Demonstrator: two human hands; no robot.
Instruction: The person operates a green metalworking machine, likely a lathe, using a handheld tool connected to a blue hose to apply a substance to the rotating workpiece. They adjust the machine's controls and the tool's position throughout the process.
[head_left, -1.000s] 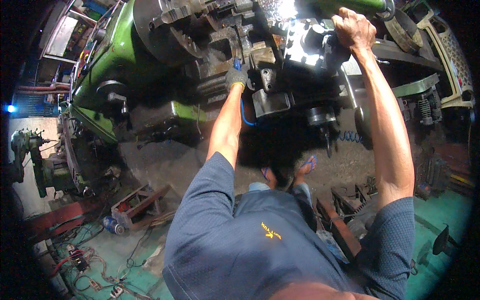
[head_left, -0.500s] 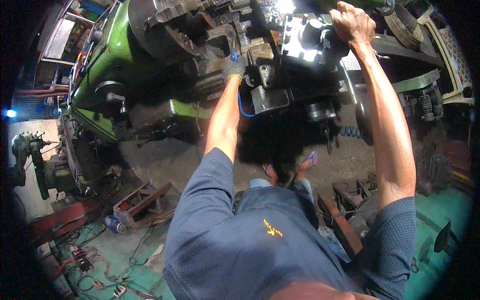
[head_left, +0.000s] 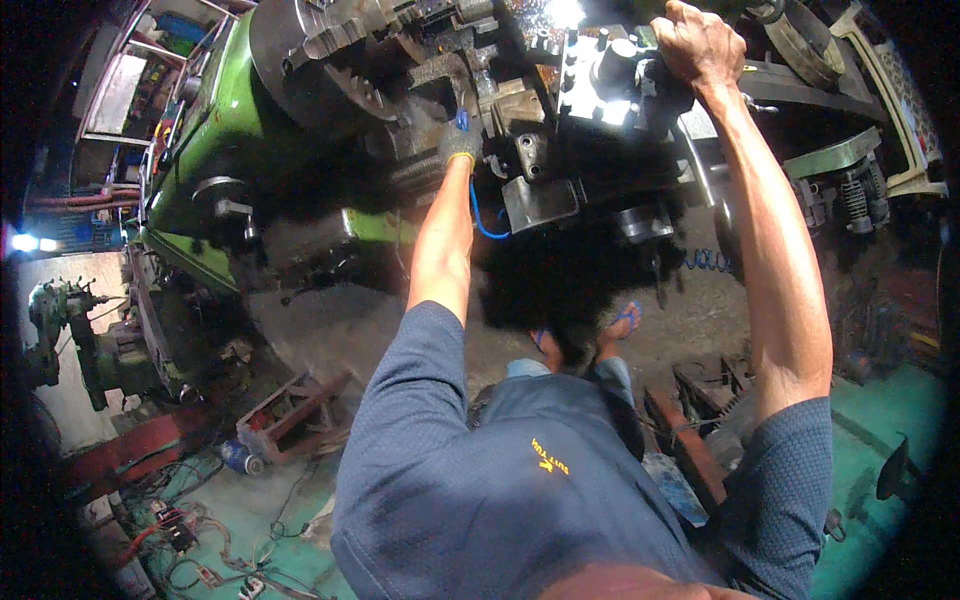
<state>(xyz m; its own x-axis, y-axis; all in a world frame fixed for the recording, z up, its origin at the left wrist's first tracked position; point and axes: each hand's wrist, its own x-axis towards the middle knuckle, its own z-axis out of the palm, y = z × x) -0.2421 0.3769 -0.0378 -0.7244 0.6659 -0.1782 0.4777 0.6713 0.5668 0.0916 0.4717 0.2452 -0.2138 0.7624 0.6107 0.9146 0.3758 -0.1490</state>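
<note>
Floor (head_left: 320, 330): grimy grey beside the green lathe (head_left: 225, 110), green further back, with tangled cables (head_left: 212, 545) and a blue can (head_left: 241, 457).
Shirt (head_left: 450, 520): dark, yellow lettering (head_left: 543, 450) on the chest, upside down.
Left hand (head_left: 459, 145): gloved, fingers clamped on a blue tool (head_left: 462, 120), right of the chuck (head_left: 295, 95); blue hose (head_left: 478, 218) below.
Right hand (head_left: 700, 48): bare, fingers curled together beside the tool post (head_left: 617, 65); what they grip is hidden.

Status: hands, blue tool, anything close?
Gloved left hand gripping blue tool. Right hand closed beside bright metal block. Blue hose hanging by left forearm.
</note>
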